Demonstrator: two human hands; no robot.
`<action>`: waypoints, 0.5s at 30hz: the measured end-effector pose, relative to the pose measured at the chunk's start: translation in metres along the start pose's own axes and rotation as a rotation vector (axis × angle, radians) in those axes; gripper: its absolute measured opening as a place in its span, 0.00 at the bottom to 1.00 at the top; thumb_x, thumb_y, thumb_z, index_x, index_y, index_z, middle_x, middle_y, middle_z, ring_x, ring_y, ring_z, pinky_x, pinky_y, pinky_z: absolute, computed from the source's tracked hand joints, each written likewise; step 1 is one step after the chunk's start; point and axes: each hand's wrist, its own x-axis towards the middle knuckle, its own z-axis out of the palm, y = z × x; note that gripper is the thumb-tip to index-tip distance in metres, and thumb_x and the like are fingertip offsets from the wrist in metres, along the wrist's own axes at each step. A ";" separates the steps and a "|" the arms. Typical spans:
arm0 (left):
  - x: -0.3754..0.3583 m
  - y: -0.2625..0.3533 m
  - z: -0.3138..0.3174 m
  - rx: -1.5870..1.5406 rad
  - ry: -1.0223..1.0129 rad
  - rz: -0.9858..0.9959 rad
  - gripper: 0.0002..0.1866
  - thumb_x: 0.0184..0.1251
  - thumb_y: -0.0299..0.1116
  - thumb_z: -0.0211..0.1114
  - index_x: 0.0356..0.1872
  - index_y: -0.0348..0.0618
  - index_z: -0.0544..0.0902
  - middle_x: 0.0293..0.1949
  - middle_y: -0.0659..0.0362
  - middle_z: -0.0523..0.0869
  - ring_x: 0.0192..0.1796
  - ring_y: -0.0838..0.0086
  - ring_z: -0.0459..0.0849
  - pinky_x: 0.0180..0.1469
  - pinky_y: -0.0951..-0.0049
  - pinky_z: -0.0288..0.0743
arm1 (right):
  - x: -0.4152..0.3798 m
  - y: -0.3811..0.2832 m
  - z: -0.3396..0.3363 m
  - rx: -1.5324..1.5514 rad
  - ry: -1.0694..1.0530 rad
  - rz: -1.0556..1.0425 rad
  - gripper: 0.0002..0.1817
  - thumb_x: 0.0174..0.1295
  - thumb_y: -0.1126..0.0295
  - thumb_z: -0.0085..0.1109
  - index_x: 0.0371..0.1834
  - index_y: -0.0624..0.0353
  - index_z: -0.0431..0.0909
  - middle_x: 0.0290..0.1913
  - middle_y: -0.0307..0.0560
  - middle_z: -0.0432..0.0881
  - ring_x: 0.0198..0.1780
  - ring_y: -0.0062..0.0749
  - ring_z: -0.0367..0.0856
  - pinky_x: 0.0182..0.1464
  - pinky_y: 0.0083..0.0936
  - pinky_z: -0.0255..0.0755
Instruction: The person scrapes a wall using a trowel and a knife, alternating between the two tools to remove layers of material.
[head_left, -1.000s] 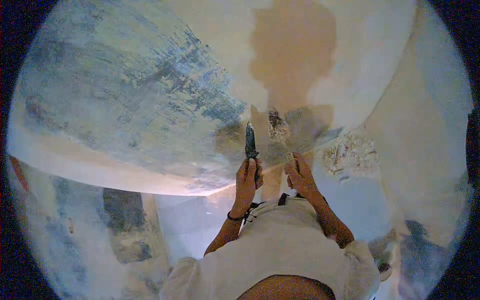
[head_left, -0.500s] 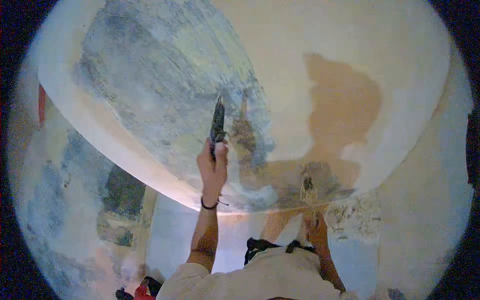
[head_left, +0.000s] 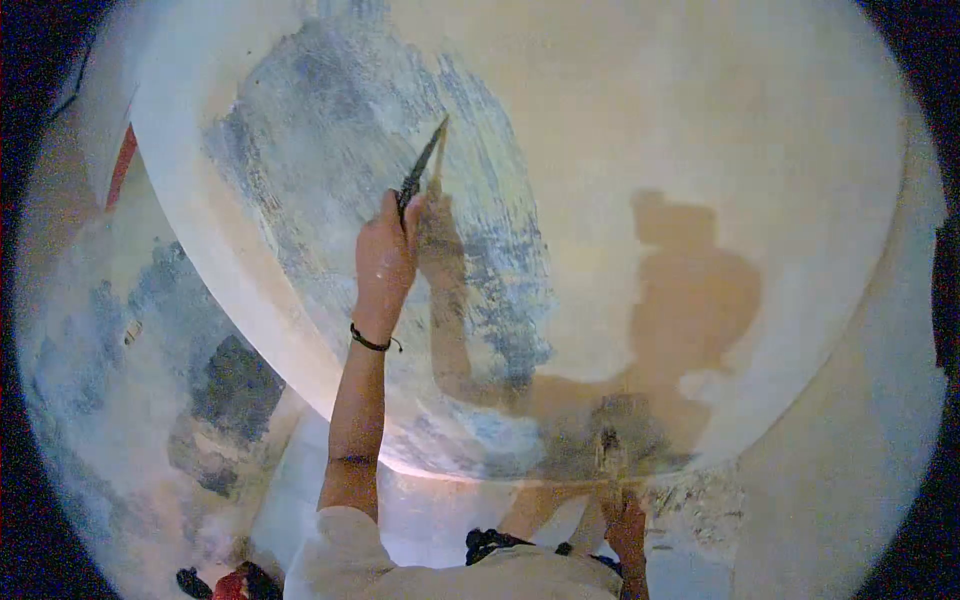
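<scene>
My left hand (head_left: pixel 385 255), a dark cord bracelet at its wrist, is closed around a dark, thin-bladed putty knife (head_left: pixel 424 165). Its tip meets a streaky grey-blue patch (head_left: pixel 330 140) on a large, curved cream surface (head_left: pixel 580 100). The hand's shadow falls just to the right. Low in the view, my right hand (head_left: pixel 627 525) is closed on the handle of a second putty knife (head_left: pixel 610 450). Its blade looks smeared with greyish paste, and its outline blends with the surface behind. The fingers of this hand are partly in shade.
The curved surface has a pale rim (head_left: pixel 255 330) running down the left side. Beyond it, a wall (head_left: pixel 110 400) carries dark and bluish patches. A red and black object (head_left: pixel 235 582) shows at the lower left. My head's shadow (head_left: pixel 695 290) lies on the right.
My left hand has moved up and left across the patch, and the putty knife now tilts to the right. My right hand sits lower in the view, which has shifted.
</scene>
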 end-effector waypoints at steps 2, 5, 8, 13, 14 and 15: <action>-0.003 0.007 -0.003 0.012 -0.060 -0.066 0.21 0.77 0.49 0.54 0.40 0.36 0.73 0.19 0.42 0.79 0.25 0.43 0.81 0.25 0.49 0.72 | 0.008 0.032 0.007 -0.123 0.089 -0.195 0.33 0.65 0.54 0.64 0.61 0.71 0.69 0.36 0.60 0.81 0.24 0.40 0.80 0.27 0.36 0.75; -0.003 -0.003 0.002 0.075 0.014 -0.008 0.18 0.77 0.47 0.54 0.40 0.39 0.72 0.21 0.43 0.81 0.25 0.45 0.82 0.24 0.51 0.73 | 0.016 -0.002 0.000 -0.003 0.061 0.047 0.34 0.63 0.53 0.65 0.60 0.72 0.70 0.48 0.67 0.80 0.40 0.52 0.83 0.43 0.42 0.78; -0.001 -0.009 0.000 0.101 -0.002 0.007 0.17 0.76 0.47 0.54 0.40 0.40 0.72 0.24 0.45 0.82 0.26 0.47 0.83 0.25 0.52 0.74 | 0.044 0.062 0.020 -0.377 0.082 -0.296 0.31 0.64 0.58 0.63 0.62 0.71 0.70 0.56 0.68 0.78 0.57 0.62 0.77 0.60 0.48 0.72; 0.008 -0.029 -0.010 0.189 0.006 0.114 0.17 0.76 0.47 0.53 0.46 0.41 0.72 0.28 0.47 0.83 0.27 0.48 0.84 0.26 0.51 0.75 | 0.082 -0.043 -0.007 -0.933 0.080 -0.864 0.29 0.66 0.61 0.60 0.66 0.64 0.69 0.58 0.68 0.78 0.58 0.61 0.78 0.60 0.47 0.72; 0.010 -0.040 -0.010 0.210 0.011 0.141 0.18 0.76 0.47 0.53 0.46 0.40 0.72 0.28 0.47 0.83 0.27 0.49 0.84 0.26 0.52 0.76 | 0.072 -0.121 -0.025 -0.385 -0.229 -0.414 0.28 0.67 0.61 0.59 0.67 0.63 0.69 0.59 0.68 0.77 0.60 0.61 0.77 0.62 0.47 0.70; 0.012 -0.048 -0.011 0.226 0.017 0.172 0.18 0.76 0.48 0.53 0.47 0.40 0.72 0.28 0.47 0.83 0.28 0.49 0.85 0.26 0.52 0.76 | 0.063 -0.199 -0.043 0.165 -0.245 0.065 0.27 0.67 0.61 0.57 0.68 0.61 0.69 0.61 0.68 0.76 0.61 0.62 0.76 0.64 0.47 0.69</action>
